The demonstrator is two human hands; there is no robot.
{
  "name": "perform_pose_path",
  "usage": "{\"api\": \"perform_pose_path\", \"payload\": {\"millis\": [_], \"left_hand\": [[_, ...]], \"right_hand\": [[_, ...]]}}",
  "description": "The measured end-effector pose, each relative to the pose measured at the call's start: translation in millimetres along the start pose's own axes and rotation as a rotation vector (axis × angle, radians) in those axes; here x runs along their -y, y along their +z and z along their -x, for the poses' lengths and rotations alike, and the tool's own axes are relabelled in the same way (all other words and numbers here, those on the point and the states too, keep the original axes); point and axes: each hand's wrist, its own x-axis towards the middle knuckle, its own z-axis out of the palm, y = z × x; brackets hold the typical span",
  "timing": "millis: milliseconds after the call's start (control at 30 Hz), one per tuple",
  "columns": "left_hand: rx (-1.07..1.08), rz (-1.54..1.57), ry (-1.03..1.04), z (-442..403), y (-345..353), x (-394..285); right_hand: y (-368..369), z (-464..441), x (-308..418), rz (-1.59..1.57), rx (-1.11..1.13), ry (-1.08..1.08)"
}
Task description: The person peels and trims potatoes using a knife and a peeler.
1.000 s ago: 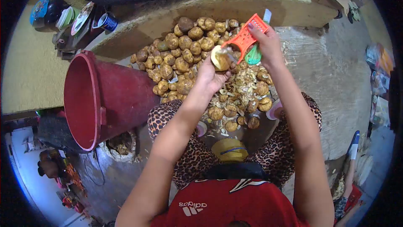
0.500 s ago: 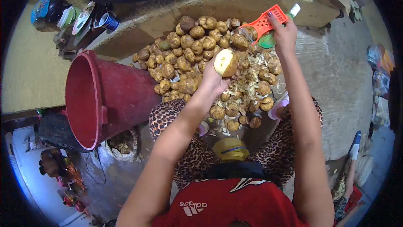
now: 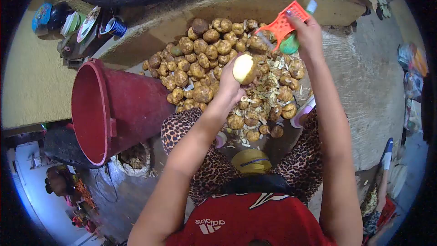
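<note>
Your left hand point(image 3: 230, 82) is closed round one potato point(image 3: 244, 69), cupping it from below, peeled end up; your right hand point(image 3: 307, 32) pinches an orange peeler point(image 3: 287, 21), thumb on its slotted panel, tool apart from the potato; a green piece point(image 3: 289, 44) sits by the handle, can't tell if it's attached.

Risks, my judgement: bare flesh may be slick, so a loose cup could let the potato roll out; a stroke that overshoots could catch your left fingers, as they wrap close to the cutting side; a thumb-only press on a flat frame could let the peeler twist.

Potato looks: large, rounded, smooth pale yellow on top, brown skin left on the lower right side; held above the near edge of the unpeeled pile point(image 3: 200, 59); peelings point(image 3: 268, 89) scattered below, so a drop would dirty it; red bucket point(image 3: 136, 105) tipped on its side, left of the pile.
</note>
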Motion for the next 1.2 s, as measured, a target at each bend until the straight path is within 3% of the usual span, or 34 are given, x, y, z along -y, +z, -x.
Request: {"api": "perform_pose_path", "payload": {"millis": [100, 133, 267, 367, 467, 567, 800, 1200], "left_hand": [[-0.139, -0.023, -0.038, -3.0, 4.7, -1.0], [-0.129, -0.001, -0.021, -0.6, 9.3, -1.5], [0.074, 0.039, -0.164, -5.9, -11.1, 3.8], [0.080, 0.122, -0.173, -11.4, -15.1, 2.4], [-0.062, 0.256, -0.130, 1.8, 8.7, -16.4], [-0.059, 0.247, -0.055, 2.3, 16.5, -20.3], [0.003, 0.316, -0.150, -2.1, 1.2, -18.6], [0.059, 0.314, -0.053, -6.8, 3.9, -15.8]], "right_hand": [[32.0, 40.6, -5.8, 0.167, 0.142, 0.033], [37.7, 52.3, -5.0, 0.393, 0.157, -0.077], [14.3, 17.7, -3.3, 0.208, -0.116, -0.201], [20.4, 20.9, 4.2, -0.057, -0.083, -0.028], [35.3, 42.9, -11.8, 0.074, 0.026, -0.014], [37.2, 43.6, -17.1, 0.189, 0.054, 0.007], [41.1, 44.0, -15.8, 0.215, 0.052, -0.053], [48.6, 50.4, -22.5, 0.332, 0.097, -0.186]]}}
